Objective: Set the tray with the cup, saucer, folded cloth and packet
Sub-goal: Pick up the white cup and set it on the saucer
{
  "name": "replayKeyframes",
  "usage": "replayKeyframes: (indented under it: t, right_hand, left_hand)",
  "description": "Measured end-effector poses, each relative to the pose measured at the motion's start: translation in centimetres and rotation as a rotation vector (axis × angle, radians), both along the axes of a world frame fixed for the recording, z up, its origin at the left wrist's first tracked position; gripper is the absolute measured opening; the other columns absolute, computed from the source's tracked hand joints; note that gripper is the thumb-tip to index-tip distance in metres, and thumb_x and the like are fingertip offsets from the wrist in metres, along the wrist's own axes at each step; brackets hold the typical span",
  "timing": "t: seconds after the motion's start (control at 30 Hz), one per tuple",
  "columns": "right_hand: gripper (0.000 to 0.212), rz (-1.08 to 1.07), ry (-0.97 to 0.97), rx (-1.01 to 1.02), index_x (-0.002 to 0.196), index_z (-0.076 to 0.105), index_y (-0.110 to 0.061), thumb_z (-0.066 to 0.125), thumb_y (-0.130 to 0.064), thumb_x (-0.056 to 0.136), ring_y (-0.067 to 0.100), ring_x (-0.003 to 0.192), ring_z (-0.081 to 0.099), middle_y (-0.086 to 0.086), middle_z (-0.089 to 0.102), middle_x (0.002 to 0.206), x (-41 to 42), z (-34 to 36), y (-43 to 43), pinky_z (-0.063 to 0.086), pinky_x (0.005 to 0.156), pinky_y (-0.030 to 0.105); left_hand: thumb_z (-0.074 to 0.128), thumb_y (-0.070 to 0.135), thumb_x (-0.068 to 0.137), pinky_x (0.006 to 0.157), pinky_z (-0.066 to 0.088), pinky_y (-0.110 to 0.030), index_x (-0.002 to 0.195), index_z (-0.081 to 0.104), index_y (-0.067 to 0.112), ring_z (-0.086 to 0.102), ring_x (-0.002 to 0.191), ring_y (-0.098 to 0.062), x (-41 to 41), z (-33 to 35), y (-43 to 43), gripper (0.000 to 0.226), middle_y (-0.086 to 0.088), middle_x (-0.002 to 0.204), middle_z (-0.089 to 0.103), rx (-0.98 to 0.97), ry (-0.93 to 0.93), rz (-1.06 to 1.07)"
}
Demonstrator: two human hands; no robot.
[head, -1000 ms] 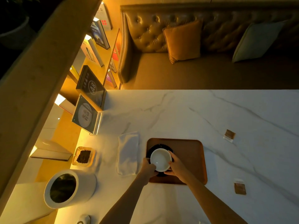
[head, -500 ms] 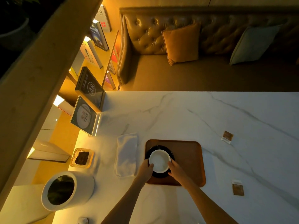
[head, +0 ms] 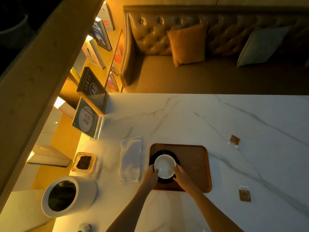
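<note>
A brown wooden tray (head: 194, 163) lies on the white marble table. On its left part sits a black saucer (head: 177, 159) with a white cup (head: 164, 166) standing on it. My left hand (head: 151, 176) grips the cup's left side and my right hand (head: 181, 175) grips its right side. A white folded cloth (head: 130, 159) lies on the table just left of the tray. Two brown packets lie on the table to the right, one farther back (head: 234, 141) and one nearer (head: 245, 193).
A white cylindrical pot (head: 66, 196) with a plant stands at the near left. A small glass dish (head: 83, 162) with dark contents sits behind it. Acrylic sign stands (head: 87, 118) line the table's left edge. A sofa with cushions (head: 187, 44) lies beyond the far edge.
The cup and both hands have stayed on the saucer with only slight shifts. The view has drifted a little.
</note>
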State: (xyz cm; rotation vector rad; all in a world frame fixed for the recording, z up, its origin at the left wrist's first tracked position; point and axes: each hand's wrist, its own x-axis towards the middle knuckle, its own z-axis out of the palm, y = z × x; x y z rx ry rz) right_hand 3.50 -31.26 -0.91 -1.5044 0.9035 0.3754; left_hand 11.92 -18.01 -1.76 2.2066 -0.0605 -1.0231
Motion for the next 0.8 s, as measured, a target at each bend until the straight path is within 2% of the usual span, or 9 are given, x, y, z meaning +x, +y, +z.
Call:
replayKeyframes:
  t: [0.17,0.3,0.4,0.57,0.67,0.73,0.8]
  right_hand:
    - [0.042,0.018,-0.021,-0.04,0.143,0.034,-0.015,0.03,-0.029,0.103,0.025,0.125,0.047,0.01,0.048,0.134,-0.2,0.0,0.1,0.049,0.101,0.04]
    - [0.043,-0.001,-0.033,-0.015,0.143,0.032,-0.015,0.03,-0.029,0.103,0.024,0.127,0.045,0.011,0.046,0.136,-0.2,0.1,0.1,0.048,0.101,0.038]
    - [0.043,0.025,-0.02,-0.049,0.143,0.033,-0.015,0.03,-0.029,0.103,0.022,0.123,0.048,0.012,0.048,0.136,-0.2,0.0,0.0,0.05,0.095,0.032]
    - [0.043,0.041,-0.009,-0.064,0.143,0.033,-0.014,0.03,-0.029,0.103,0.017,0.114,0.05,0.013,0.05,0.133,-0.4,0.2,0.0,0.052,0.096,0.037]
    - [0.043,0.004,-0.01,-0.04,0.143,0.034,-0.012,0.033,-0.027,0.102,0.018,0.113,0.052,0.012,0.052,0.129,-0.2,0.8,0.1,0.053,0.086,0.024]
    - [0.043,-0.099,-0.018,0.05,0.143,0.034,-0.009,0.037,-0.022,0.102,0.028,0.123,0.05,0.016,0.048,0.136,-0.1,1.1,0.0,0.049,0.093,0.031]
    - [0.043,-0.218,-0.04,0.184,0.142,0.034,-0.008,0.041,-0.019,0.1,0.033,0.13,0.044,0.017,0.043,0.141,0.1,1.6,-0.4,0.046,0.099,0.039]
  left_hand:
    - [0.039,0.021,0.102,0.087,0.043,-0.027,0.13,0.047,0.009,0.051,0.1,-0.015,0.3,0.0,0.0,0.032,-0.012,0.122,0.057,-0.003,0.0,-0.012]
    - [0.039,0.021,0.102,0.093,0.047,-0.032,0.13,0.048,0.008,0.054,0.105,-0.019,0.3,0.2,-0.1,0.032,-0.013,0.122,0.057,-0.009,0.008,-0.011]
    - [0.038,0.021,0.102,0.096,0.048,-0.035,0.13,0.048,0.008,0.056,0.109,-0.023,0.3,0.5,-0.1,0.032,-0.013,0.122,0.058,-0.017,0.01,-0.018]
    - [0.039,0.021,0.102,0.093,0.047,-0.031,0.13,0.048,0.009,0.055,0.109,-0.021,0.2,0.9,-0.1,0.032,-0.012,0.123,0.057,-0.02,0.02,-0.006]
    - [0.039,0.022,0.101,0.094,0.048,-0.032,0.13,0.049,0.011,0.055,0.105,-0.019,0.2,1.2,-0.1,0.032,-0.009,0.118,0.058,-0.033,0.044,0.012]
    - [0.041,0.024,0.1,0.096,0.05,-0.034,0.131,0.049,0.012,0.056,0.105,-0.02,0.3,1.7,0.1,0.034,-0.006,0.115,0.057,-0.05,0.097,0.037]
    - [0.042,0.027,0.099,0.101,0.049,-0.04,0.135,0.046,0.012,0.057,0.113,-0.027,0.9,2.2,0.3,0.039,-0.009,0.121,0.057,-0.067,0.173,0.076]
